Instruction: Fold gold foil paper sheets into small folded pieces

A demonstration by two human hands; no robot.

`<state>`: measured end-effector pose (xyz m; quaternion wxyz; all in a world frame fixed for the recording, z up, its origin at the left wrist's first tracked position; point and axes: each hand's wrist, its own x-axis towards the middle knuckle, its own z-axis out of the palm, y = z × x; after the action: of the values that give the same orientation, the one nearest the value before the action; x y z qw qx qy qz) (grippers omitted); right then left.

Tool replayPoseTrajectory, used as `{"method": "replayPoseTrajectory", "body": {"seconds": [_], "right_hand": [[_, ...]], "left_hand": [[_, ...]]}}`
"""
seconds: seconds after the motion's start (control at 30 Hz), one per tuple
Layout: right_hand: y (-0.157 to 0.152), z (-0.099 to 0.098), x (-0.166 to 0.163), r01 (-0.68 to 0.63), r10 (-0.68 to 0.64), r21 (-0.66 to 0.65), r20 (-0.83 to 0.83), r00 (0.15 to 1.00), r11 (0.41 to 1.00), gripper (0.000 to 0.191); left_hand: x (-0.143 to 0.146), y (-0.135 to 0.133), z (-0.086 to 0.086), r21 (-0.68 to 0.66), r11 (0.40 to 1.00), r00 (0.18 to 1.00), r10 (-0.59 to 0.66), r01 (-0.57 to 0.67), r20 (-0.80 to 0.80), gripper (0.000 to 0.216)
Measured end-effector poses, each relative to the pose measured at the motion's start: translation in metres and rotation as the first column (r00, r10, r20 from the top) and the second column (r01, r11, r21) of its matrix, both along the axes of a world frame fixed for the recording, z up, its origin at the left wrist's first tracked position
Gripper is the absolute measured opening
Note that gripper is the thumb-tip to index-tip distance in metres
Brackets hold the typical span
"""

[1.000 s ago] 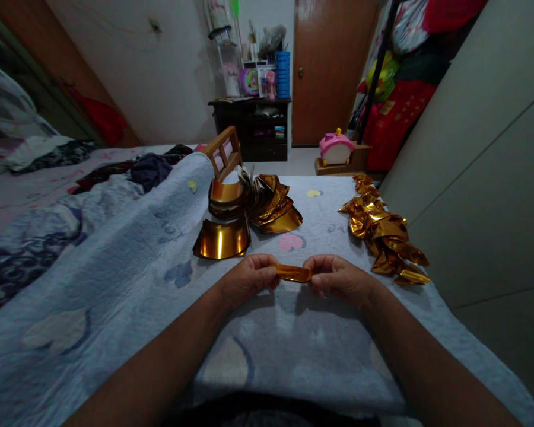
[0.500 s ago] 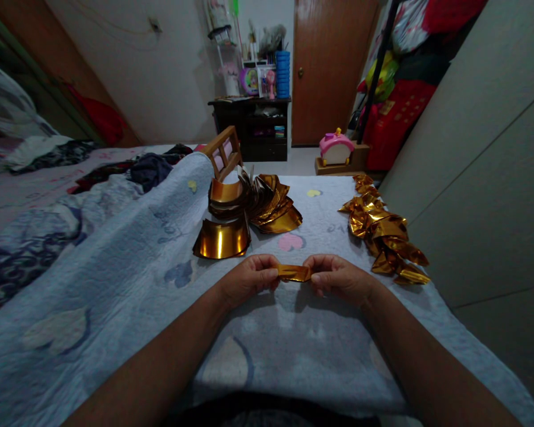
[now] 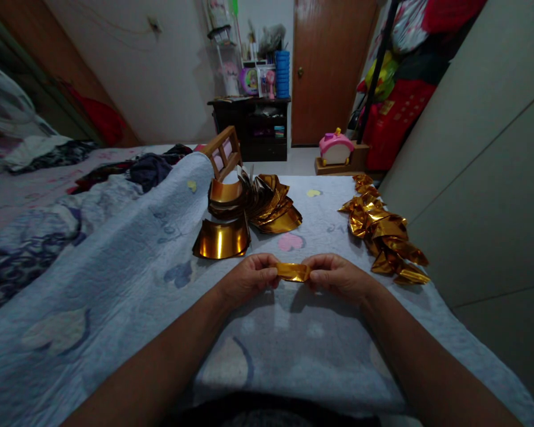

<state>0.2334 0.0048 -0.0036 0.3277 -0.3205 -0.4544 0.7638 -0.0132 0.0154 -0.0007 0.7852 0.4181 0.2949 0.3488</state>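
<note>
Between my two hands is a narrow folded strip of shiny gold foil paper (image 3: 293, 272), stretched sideways above the blue bedspread (image 3: 289, 356). My left hand (image 3: 256, 274) pinches its left end with thumb and fingers. At the other end, the thumb and fingers of my right hand (image 3: 331, 274) are closed on the foil. Beyond my left hand lie curved gold foil sheets (image 3: 222, 239), with more fanned stacks (image 3: 273, 210) behind them. Folded gold foil pieces (image 3: 378, 228) are heaped past my right hand, near the right edge of the bedspread.
A small wooden rail (image 3: 225, 153) stands behind the foil stacks. Crumpled clothes and bedding (image 3: 146, 169) lie to the left. A pale cabinet (image 3: 485, 196) runs along the right side. A pink toy (image 3: 336, 148) and a dark shelf (image 3: 253, 127) are at the back.
The foil strip has tilted slightly, so its front face looks smoother and brighter. Both hands keep their hold in nearly the same place.
</note>
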Motion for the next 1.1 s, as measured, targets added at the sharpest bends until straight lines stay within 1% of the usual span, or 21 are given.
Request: {"method": "replayPoseTrajectory", "body": {"seconds": [0.2,0.43,0.57,0.73,0.93,1.1], "right_hand": [[-0.0004,0.002,-0.0001,0.023,-0.025,0.034,0.037,0.999,0.999,0.039],[-0.0012,0.0036,-0.002,0.032,-0.032,0.037,0.012,0.999,0.999,0.036],[-0.0006,0.0023,-0.0017,0.04,-0.041,0.03,0.037,0.998,0.999,0.036],[0.0001,0.0018,-0.0005,0.049,-0.052,0.056,0.066,0.996,0.997,0.037],[0.0002,0.0024,0.0016,0.026,-0.031,0.055,0.087,0.996,0.998,0.039],[0.0001,0.0053,0.0007,0.03,-0.036,0.081,0.074,0.997,0.996,0.037]], "left_hand": [[0.0014,-0.0003,-0.0013,-0.023,1.0,1.0,-0.003,0.003,0.027,0.036],[0.0053,-0.0011,-0.0028,-0.032,0.999,0.997,0.035,-0.033,0.069,0.034],[0.0063,-0.0004,-0.0038,-0.023,0.998,0.996,0.06,-0.059,0.061,0.035],[0.0072,0.0011,-0.0045,-0.021,0.996,0.996,0.086,-0.085,0.033,0.038],[0.0065,0.0005,-0.0031,-0.023,0.997,0.996,0.08,-0.079,0.031,0.039],[0.0041,-0.0001,-0.0024,-0.03,0.998,0.998,0.057,-0.056,0.015,0.038]]}}
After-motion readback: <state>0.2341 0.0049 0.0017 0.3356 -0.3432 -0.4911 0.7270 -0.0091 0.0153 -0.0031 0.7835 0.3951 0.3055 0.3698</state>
